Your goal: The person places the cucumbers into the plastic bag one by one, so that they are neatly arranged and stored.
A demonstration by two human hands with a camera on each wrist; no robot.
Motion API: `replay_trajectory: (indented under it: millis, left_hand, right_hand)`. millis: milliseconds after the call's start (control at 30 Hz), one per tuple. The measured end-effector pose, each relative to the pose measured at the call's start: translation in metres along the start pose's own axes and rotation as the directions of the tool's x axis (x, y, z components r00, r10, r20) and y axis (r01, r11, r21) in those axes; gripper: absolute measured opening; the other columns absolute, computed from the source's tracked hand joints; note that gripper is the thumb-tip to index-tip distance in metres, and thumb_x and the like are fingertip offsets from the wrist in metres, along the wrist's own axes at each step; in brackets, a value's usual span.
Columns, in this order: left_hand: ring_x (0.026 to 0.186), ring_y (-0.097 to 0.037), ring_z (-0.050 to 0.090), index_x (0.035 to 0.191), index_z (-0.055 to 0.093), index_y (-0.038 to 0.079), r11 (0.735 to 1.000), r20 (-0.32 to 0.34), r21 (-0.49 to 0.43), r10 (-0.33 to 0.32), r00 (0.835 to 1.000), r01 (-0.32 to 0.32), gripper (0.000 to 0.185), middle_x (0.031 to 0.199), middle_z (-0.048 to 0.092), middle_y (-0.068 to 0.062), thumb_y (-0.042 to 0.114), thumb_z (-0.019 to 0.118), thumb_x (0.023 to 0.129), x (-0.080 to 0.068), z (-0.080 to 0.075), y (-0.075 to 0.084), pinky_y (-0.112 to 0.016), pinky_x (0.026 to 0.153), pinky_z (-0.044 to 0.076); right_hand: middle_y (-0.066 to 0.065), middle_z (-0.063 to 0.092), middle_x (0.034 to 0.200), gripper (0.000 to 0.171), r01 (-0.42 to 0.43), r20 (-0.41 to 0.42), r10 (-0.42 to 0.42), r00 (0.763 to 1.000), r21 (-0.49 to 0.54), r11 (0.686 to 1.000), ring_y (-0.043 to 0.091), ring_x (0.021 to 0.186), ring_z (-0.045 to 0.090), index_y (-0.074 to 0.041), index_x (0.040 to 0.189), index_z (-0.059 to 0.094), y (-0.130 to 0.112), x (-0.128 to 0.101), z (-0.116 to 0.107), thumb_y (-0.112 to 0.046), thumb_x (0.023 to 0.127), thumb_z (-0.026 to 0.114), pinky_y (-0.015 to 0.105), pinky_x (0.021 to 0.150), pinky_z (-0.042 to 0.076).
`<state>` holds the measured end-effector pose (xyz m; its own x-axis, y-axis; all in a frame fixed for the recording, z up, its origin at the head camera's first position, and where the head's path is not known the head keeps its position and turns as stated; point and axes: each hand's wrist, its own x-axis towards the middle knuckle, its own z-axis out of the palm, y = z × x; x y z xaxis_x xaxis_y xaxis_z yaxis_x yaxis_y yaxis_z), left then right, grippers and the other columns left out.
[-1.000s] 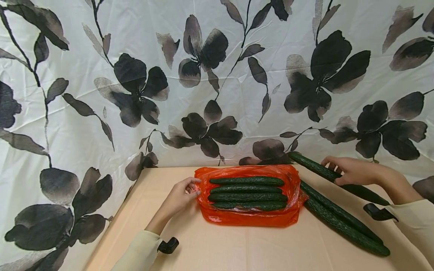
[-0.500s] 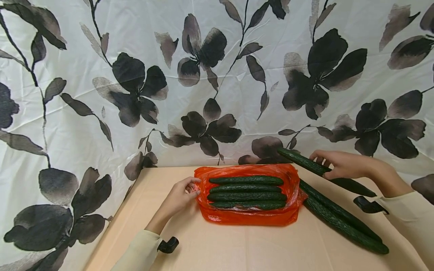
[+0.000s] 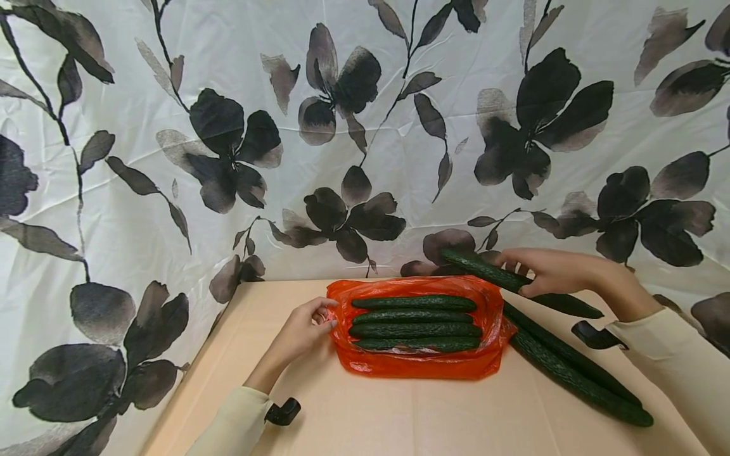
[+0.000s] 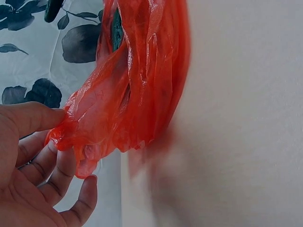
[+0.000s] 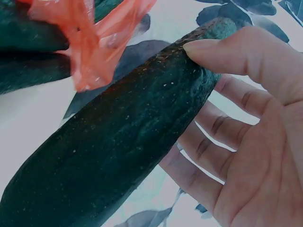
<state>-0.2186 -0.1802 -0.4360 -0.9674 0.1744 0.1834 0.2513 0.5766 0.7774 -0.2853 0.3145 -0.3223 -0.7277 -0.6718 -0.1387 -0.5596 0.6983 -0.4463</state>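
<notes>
A red plastic bag lies spread in the middle of the table, with several dark green cucumbers side by side on it. At its left end my left hand pinches the bag's gathered edge between thumb and fingers, plain in the left wrist view on the crinkled plastic. My right hand grips one long cucumber from above, thumb on one side and fingers on the other. That cucumber slants over the bag's back right corner, its far tip overlapping the backdrop in the head view.
Two more cucumbers lie slanted on the table right of the bag, their upper ends by its right edge. The beige tabletop ends at the back against a floral cloth. Each wrist wears a black camera mount.
My right hand has carried its cucumber left and slightly up, from right of the bag to over its back right corner. The left hand stays on the bag's edge.
</notes>
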Motion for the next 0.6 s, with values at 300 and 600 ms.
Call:
replay_trajectory:
  millis: [300,600]
  left_hand:
    - [0.078,-0.017,0.056,0.122,0.068,0.003,1.000,-0.013,0.001,-0.016,1.000,0.016,0.036,0.086,0.061,-0.002,0.000,0.075,0.087,0.005,0.004,0.002,-0.022,0.064,0.045]
    - [0.079,-0.018,0.056,0.122,0.067,0.003,1.000,-0.036,0.012,-0.027,0.999,0.027,0.036,0.086,0.061,-0.002,0.000,0.075,0.087,0.011,0.009,0.005,-0.023,0.065,0.045]
  right_hand:
    - [0.005,0.063,0.126,0.053,0.056,0.051,-0.056,0.997,0.010,0.998,0.024,0.110,0.060,-0.006,0.139,0.054,-0.008,0.025,-0.006,-0.008,0.088,0.071,0.040,0.087,0.056]
    - [0.000,0.064,0.125,0.053,0.121,0.115,-0.124,0.986,0.031,0.992,0.021,0.112,0.060,-0.012,0.140,0.056,-0.014,0.048,-0.010,-0.008,0.089,0.071,0.046,0.093,0.055]
